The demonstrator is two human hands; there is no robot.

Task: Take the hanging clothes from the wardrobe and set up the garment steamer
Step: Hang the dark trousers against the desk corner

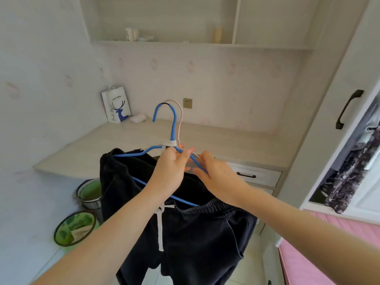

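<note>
Dark navy trousers (195, 229) with an elastic waist and a white drawstring hang on a blue hanger (173, 120), held in mid-air in front of the desk. A thin pink hanger (181, 118) sits right behind the blue one, hooks together. My left hand (169, 169) grips the hangers just below the neck. My right hand (218, 175) holds the right arm of the hangers. The wardrobe (347, 140) stands at the right with its door open and patterned clothes (349, 171) hanging inside. No steamer is in view.
A pale wooden desk (226, 142) runs along the far wall with a drawer (255, 175) at its right. A white paper bag (116, 106) stands at the desk's back left. Two green basins (74, 229) lie on the floor left. A pink bed (333, 247) is at lower right.
</note>
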